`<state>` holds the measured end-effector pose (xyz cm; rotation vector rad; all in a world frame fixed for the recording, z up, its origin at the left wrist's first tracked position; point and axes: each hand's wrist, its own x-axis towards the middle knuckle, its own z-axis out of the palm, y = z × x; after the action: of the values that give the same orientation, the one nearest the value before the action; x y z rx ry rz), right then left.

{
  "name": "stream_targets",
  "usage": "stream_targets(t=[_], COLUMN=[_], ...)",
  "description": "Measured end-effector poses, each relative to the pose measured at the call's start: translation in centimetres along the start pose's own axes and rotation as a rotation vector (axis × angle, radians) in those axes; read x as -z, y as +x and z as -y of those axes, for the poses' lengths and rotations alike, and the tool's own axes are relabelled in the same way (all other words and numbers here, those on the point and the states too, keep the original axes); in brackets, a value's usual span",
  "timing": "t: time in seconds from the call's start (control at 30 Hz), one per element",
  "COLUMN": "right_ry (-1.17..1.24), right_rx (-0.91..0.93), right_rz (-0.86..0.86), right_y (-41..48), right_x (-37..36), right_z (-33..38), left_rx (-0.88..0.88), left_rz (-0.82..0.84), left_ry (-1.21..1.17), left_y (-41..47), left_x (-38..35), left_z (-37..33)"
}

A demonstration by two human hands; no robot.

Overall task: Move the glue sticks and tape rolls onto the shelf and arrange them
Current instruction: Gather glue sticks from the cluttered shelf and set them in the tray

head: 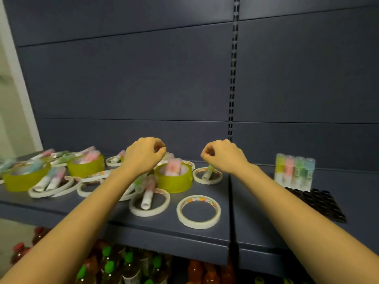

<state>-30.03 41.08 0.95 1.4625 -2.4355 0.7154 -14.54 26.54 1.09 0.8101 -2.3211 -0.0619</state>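
Your left hand [143,154] and right hand [223,155] hover over the shelf [205,236] with fingers curled shut on nothing visible, while glue sticks [147,193] lie loose across the white tape rolls [198,212]. Reach carelessly and your forearm could roll a stick off the front edge, or topple the four upright glue sticks [294,172] at right.
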Motion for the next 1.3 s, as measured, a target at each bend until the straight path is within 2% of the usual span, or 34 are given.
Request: stream_targets(t=[0.17,0.33,0.5,0.67,0.77,1.0,1.17,1.3], right_ry=[0.048,0.039,-0.008,0.08,0.223,0.361,0.364,0.367], right_rx=[-0.079,-0.2,-0.277,-0.309,-0.289,-0.227,-0.237,-0.253], right_rz=[0.086,0.077,0.152,0.131,0.05,-0.316,-0.388,-0.407], right_y=[1.9,4.5,5.3,5.3,5.0,3.4,1.4,0.2], right_x=[-3.6,-5.6,-7.2,-7.0,-6.2,-2.1,-1.0,-0.7], right_z=[3.6,5.5,6.6,6.9,6.7,5.6,4.7,3.9], left_rx=[-0.066,-0.151,-0.217,-0.252,-0.242,-0.198,-0.178,-0.172], left_rz=[0.08,0.15,0.195,0.204,0.207,0.289,0.316,0.302], left_ry=[-0.01,-0.021,-0.045,-0.095,-0.117,-0.132,0.039,0.01], left_y=[0.4,1.0,1.4,1.6,2.2,4.4,4.9,4.8], left_x=[-0.2,-0.6,-1.2,-1.6,-2.3,-4.6,-5.9,-6.7], left_z=[3.8,6.2,7.2,7.2,6.9,4.7,2.6,1.9])
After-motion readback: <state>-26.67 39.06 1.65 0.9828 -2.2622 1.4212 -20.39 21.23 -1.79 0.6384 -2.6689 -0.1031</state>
